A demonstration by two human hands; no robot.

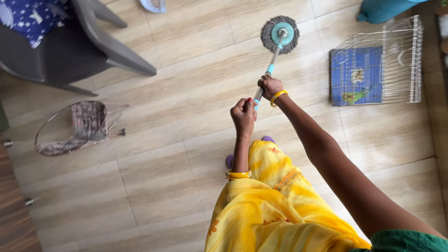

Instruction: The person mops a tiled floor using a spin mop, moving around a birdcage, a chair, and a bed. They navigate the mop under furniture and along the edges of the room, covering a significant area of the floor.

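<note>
Both fists clenched around the slim teal-and-silver mop pole (269,70): left hand (243,115) lower, nearer the yellow garment (275,205), right hand (270,86) just above it (yellow bangle at each wrist). Round grey string mop head (279,34) flat on the beige tiled floor (186,140), between a dark plastic chair (70,46) and a white wire cage (378,65).

both hands (256,100) fisted – right arm outstretched, left bent
</note>
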